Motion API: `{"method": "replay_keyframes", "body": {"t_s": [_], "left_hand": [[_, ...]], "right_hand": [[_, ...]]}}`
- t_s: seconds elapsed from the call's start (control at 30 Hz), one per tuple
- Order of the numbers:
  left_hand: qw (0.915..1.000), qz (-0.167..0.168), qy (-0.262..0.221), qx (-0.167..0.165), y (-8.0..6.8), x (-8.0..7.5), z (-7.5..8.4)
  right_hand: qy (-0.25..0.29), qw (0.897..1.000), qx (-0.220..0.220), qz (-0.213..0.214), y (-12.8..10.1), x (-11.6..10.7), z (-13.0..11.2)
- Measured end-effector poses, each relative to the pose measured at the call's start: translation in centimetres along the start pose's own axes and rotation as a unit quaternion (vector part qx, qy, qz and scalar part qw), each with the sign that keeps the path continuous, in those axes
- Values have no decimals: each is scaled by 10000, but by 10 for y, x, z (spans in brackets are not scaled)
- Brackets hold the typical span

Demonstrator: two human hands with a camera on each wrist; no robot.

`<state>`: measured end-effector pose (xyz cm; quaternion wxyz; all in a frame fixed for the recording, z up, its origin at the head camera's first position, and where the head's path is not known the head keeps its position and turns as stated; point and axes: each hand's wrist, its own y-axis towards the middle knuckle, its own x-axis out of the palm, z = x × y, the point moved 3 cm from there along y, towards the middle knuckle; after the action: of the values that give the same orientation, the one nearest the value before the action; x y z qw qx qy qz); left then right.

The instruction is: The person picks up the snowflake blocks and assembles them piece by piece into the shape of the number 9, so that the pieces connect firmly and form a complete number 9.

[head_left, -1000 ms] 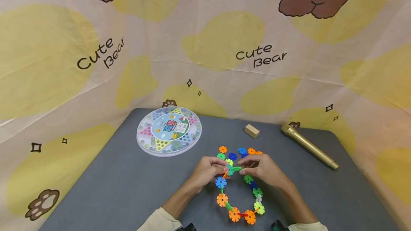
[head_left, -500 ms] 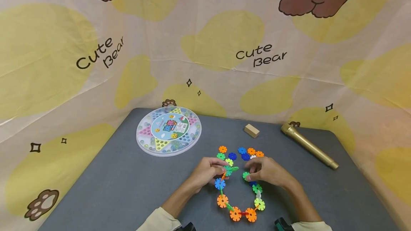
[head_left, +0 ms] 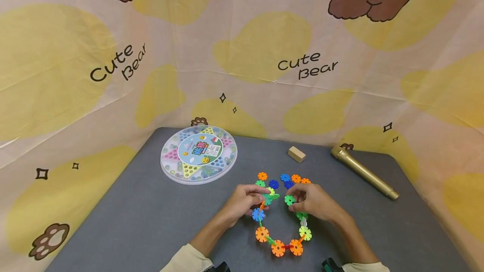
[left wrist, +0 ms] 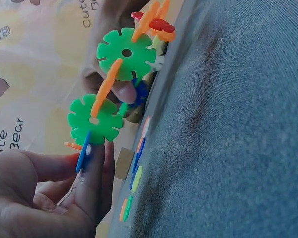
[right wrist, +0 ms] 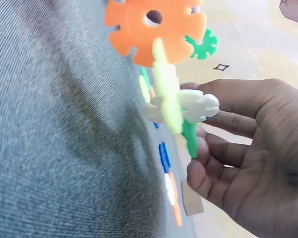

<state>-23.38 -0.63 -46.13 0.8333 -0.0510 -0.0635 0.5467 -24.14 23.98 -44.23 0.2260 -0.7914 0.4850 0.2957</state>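
Observation:
A chain of interlocking plastic snowflake discs [head_left: 277, 248] hangs as a U between both hands, in orange, green, blue, yellow, white and red. My left hand [head_left: 240, 204] pinches its left end, by the green discs [head_left: 269, 200]. In the left wrist view, thumb and fingers meet below a green disc [left wrist: 94, 119], beside a thin blue one. My right hand [head_left: 316, 201] pinches the right end just behind a green end disc [head_left: 289, 200], its fingers hiding the dark blue disc. The two ends face each other across a small gap. A white disc [right wrist: 198, 104] shows close to the right fingers.
Loose snowflake discs [head_left: 262, 176] lie in two groups beyond the hands. A round Chinese checkers box [head_left: 199, 154] lies at the back left. Behind are a wooden block [head_left: 296, 154] and, to the right, a gold microphone-shaped stick [head_left: 364, 173]. A printed cloth hangs behind the grey table [head_left: 151, 221].
My right hand has moved from near the left end to the chain's right end, taken hold there and raised it. The chain's right side and bottom have shifted up; my left hand stays nearly still.

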Motion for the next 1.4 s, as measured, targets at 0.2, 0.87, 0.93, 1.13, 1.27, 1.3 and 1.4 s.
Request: {"method": "replay_keyframes", "body": {"t_s": [0.2,0.87,0.93,1.13,1.27,1.3,1.4], "left_hand": [[9998,-97,-144,-4,0,-2,0],[9996,-72,-279,-16,0,0,2],[9999,44,-153,35,-1,-1,3],[9991,314,137,240,-2,-1,5],[9982,390,303,336,-2,-2,5],[9980,393,333,353,-1,-2,5],[9974,355,443,437,-1,-2,6]], "right_hand": [[-61,9994,-93,314,-1,-2,-9],[278,9987,-312,287,-4,1,-23],[182,9986,-357,355,-3,1,-24],[127,9977,-444,506,-2,3,-24],[258,9969,-559,499,-2,5,-23],[277,9966,-605,485,-2,6,-24],[326,9966,-642,412,-2,8,-24]]}}
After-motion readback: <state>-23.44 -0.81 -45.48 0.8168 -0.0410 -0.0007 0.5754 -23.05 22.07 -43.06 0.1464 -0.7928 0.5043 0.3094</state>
